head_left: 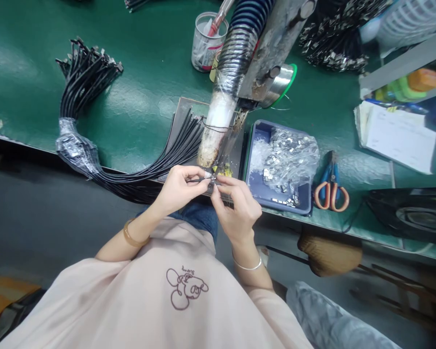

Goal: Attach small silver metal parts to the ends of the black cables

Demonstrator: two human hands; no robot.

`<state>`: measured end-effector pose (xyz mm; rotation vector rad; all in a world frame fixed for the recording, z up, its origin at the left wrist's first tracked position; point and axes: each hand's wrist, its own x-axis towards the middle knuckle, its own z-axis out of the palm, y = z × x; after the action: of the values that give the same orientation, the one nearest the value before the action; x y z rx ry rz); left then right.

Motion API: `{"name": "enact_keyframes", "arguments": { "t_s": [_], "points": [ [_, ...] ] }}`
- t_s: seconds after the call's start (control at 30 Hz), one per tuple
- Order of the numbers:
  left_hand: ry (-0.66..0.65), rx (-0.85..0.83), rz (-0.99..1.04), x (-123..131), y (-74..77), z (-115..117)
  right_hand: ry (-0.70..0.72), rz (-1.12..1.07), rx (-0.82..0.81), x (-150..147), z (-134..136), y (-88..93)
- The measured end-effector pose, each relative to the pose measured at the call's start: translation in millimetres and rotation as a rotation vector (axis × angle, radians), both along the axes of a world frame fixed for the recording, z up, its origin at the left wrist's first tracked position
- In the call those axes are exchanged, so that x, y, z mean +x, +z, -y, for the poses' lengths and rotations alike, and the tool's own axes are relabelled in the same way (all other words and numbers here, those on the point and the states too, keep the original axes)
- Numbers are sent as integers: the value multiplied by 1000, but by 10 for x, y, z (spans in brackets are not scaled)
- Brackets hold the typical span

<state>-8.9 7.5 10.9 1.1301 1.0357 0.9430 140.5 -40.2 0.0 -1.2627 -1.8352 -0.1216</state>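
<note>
Head view: the left hand (176, 189) has its fingers pinched on a black cable (197, 181), which runs sideways toward the right hand (242, 202), whose fingers bunch at its metal tip (213, 178), grip unclear. Just beyond, a white pipe (218, 116) slants above the desk (148, 72).

The green bench (22, 72) carried a bundle of black cables (72, 94) bound with clear wrap, its far ends lying on a thin board (184, 103) at the front edge. Behind the board stood a clear tub (199, 51). To the right lay a blue tray (253, 186), orange-handled pliers (330, 188) just beside it, white papers (397, 138) and, nearer the edge, a black object (417, 213).
</note>
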Motion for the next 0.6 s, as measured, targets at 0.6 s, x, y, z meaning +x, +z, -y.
{"name": "enact_keyframes", "arguments": {
  "t_s": [0.6],
  "points": [
    [-13, 29, 32, 0, 28, 28, -30, -8, 16, -16, 6, 25]
  ]
}}
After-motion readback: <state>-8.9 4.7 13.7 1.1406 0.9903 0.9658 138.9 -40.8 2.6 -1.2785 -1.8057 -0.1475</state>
